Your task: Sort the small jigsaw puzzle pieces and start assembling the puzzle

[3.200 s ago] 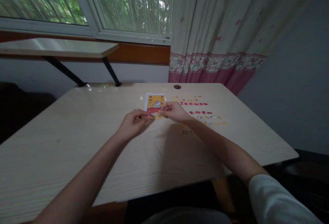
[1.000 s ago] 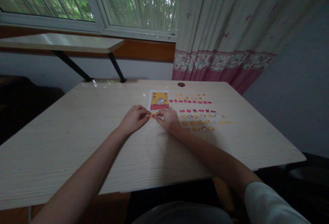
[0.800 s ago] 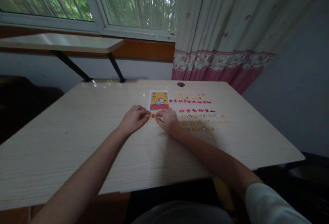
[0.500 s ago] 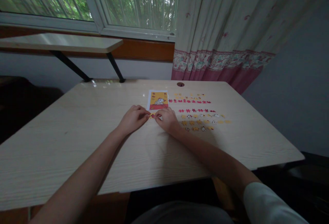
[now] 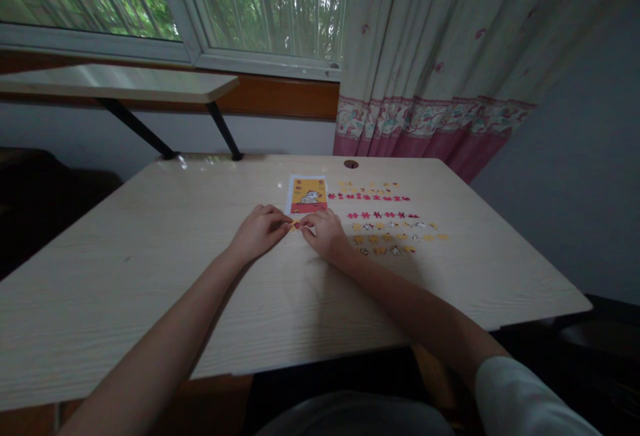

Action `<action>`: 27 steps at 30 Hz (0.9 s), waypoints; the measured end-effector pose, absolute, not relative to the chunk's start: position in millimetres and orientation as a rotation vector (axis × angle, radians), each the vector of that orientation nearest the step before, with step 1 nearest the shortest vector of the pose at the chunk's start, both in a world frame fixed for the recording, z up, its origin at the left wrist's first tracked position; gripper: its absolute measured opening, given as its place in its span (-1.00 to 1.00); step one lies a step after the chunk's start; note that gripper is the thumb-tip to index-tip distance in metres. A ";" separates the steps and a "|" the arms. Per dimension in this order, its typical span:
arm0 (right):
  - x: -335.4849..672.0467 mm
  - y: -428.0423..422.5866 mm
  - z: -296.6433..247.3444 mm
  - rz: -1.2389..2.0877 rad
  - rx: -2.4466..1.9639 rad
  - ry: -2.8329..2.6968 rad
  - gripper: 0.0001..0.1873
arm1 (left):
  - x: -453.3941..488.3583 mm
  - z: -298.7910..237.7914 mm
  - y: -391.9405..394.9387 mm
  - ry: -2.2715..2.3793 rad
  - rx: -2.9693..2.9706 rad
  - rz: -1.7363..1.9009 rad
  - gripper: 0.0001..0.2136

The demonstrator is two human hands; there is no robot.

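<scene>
Between my fingertips lie small yellow and red jigsaw puzzle pieces (image 5: 297,225), just below a picture card (image 5: 307,195). The card shows a white animal on a yellow and red ground. My left hand (image 5: 261,231) is closed in a pinch at the pieces' left side. From the right, my right hand (image 5: 325,233) pinches at them too, thumb and forefinger together. The fingers partly cover the pieces, so how they fit together is hard to see. Right of my right hand, loose pieces lie in rows, among them a red row (image 5: 383,215) and a yellow row (image 5: 400,238).
The pale wooden desk (image 5: 150,289) carries a raised shelf (image 5: 120,83) on black struts at the back left. A round brown cable hole (image 5: 351,164) sits near the back edge. Behind the desk are a window and a patterned curtain (image 5: 430,116).
Both hands stay in nearly the same place over the puzzle pieces, with only a slight shift of the fingers. The card and the rows have not moved.
</scene>
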State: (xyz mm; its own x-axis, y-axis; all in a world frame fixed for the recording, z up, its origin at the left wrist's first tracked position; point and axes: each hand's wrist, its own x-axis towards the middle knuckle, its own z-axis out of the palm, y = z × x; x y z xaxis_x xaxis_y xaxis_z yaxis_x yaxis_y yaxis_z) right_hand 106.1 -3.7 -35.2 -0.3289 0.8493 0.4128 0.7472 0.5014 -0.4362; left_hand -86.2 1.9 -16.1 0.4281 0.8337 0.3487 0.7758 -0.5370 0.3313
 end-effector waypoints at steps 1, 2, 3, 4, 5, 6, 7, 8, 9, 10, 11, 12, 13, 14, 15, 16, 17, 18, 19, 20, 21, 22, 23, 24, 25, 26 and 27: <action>106.5 -5.2 -34.7 0.208 -1.297 -2.154 -0.84 | -86.2 -16.4 2.1 1.444 2.551 0.732 -0.75; 107.0 -6.6 -34.0 0.196 -1.293 -2.163 -0.83 | -86.1 -16.3 2.2 1.441 2.551 0.734 -0.75; 107.4 -8.1 -33.2 0.186 -1.290 -2.175 -0.81 | -85.9 -16.1 2.2 1.439 2.550 0.736 -0.74; 107.8 -9.4 -32.4 0.178 -1.289 -2.190 -0.80 | -85.7 -15.6 2.1 1.438 2.548 0.736 -0.74; 108.1 -10.5 -31.6 0.172 -1.291 -2.204 -0.79 | -85.3 -15.1 1.8 1.439 2.546 0.735 -0.75; 108.4 -11.5 -30.9 0.166 -1.294 -2.217 -0.79 | -84.9 -14.4 1.5 1.441 2.542 0.735 -0.75; 108.5 -12.2 -30.3 0.159 -1.297 -2.229 -0.78 | -84.4 -13.8 1.2 1.445 2.536 0.737 -0.75; 108.6 -12.9 -29.8 0.152 -1.300 -2.237 -0.78 | -84.0 -13.4 0.9 1.448 2.529 0.739 -0.75; 108.6 -13.4 -29.6 0.143 -1.304 -2.242 -0.77 | -83.7 -13.1 0.6 1.450 2.522 0.745 -0.75; 108.6 -14.0 -29.4 0.134 -1.307 -2.245 -0.77 | -83.4 -13.0 0.5 1.452 2.515 0.752 -0.75; 108.6 -14.6 -29.3 0.126 -1.307 -2.248 -0.77 | -83.3 -13.2 0.5 1.453 2.510 0.758 -0.76; 108.5 -15.2 -29.2 0.118 -1.305 -2.251 -0.76 | -83.2 -13.6 0.6 1.452 2.508 0.760 -0.76; 108.6 -16.0 -29.0 0.111 -1.305 -2.252 -0.76 | -83.3 -14.2 0.7 1.452 2.507 0.760 -0.76; 108.6 -16.9 -28.6 0.105 -1.303 -2.255 -0.75 | -83.4 -14.8 1.0 1.452 2.508 0.757 -0.76; 108.7 -17.9 -28.1 0.102 -1.301 -2.258 -0.75 | -83.5 -15.4 1.2 1.455 2.510 0.755 -0.76; 108.9 -18.9 -27.5 0.102 -1.300 -2.262 -0.74 | -83.7 -15.9 1.3 1.459 2.514 0.752 -0.76; 109.2 -19.9 -26.8 0.104 -1.300 -2.265 -0.74 | -83.8 -16.1 1.4 1.459 2.519 0.749 -0.76; 109.5 -20.8 -26.3 0.107 -1.300 -2.269 -0.74 | -83.9 -16.0 1.3 1.456 2.526 0.748 -0.76; 110.0 -21.7 -25.9 0.110 -1.298 -2.271 -0.74 | -84.0 -15.6 1.1 1.448 2.534 0.748 -0.76; 110.6 -22.5 -25.8 0.112 -1.294 -2.272 -0.74 | -84.2 -14.9 0.8 1.437 2.541 0.751 -0.76; 111.3 -23.2 -26.0 0.113 -1.290 -2.270 -0.74 | -84.3 -14.0 0.4 1.429 2.546 0.756 -0.75; 112.0 -24.0 -26.4 0.113 -1.284 -2.268 -0.73 | -84.6 -13.0 0.0 1.423 2.551 0.763 -0.75; 112.8 -24.7 -27.1 0.114 -1.278 -2.264 -0.73 | -84.9 -12.0 -0.4 1.422 2.555 0.770 -0.75; 113.5 -25.4 -28.0 0.117 -1.273 -2.262 -0.73 | -85.3 -11.0 -0.7 1.423 2.561 0.775 -0.75; 114.1 -26.0 -28.8 0.121 -1.271 -2.258 -0.73 | -85.8 -10.3 -0.9 1.426 2.568 0.777 -0.75; 114.6 -26.6 -29.6 0.124 -1.269 -2.256 -0.73 | -86.2 -9.8 -0.9 1.427 2.575 0.777 -0.75; 114.9 -27.1 -30.1 0.127 -1.269 -2.255 -0.73 | -86.7 -9.5 -0.9 1.425 2.582 0.773 -0.74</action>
State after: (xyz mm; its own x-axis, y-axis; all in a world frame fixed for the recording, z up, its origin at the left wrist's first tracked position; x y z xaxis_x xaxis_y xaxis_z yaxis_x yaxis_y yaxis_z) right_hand 114.9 -27.1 -30.1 -0.4074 0.8154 0.4113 0.7642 0.5510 -0.3354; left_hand -86.7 -0.9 -9.5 0.4358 0.8135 0.3851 0.7663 -0.5597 0.3153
